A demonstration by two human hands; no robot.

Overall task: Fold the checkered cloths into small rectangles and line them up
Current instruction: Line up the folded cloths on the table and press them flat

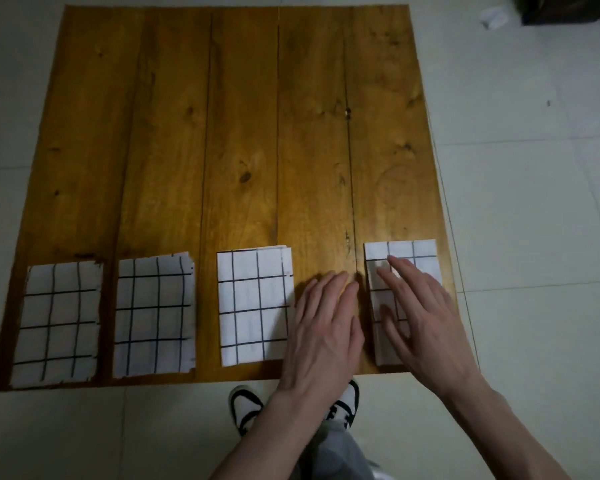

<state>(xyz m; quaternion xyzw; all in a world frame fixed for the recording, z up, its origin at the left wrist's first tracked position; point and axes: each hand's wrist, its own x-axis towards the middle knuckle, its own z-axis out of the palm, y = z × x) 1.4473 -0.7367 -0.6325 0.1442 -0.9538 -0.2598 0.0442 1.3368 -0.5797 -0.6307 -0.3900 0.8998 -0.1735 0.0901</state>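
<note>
On the near right, the right hand [426, 320] is pressing flat fingers onto the fourth cloth [400, 251], probably flattening it. Left hand [323, 323] is resting open on the table [243, 133] beside it.

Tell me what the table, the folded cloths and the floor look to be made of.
Table: wood planks, by the knots, grain and seams, with a slightly glossy amber finish. Cloths: thin woven fabric, probably cotton; matte white with black grid lines and frayed edges on the left ones. Floor: pale glazed tile, judging by the grout lines.
</note>
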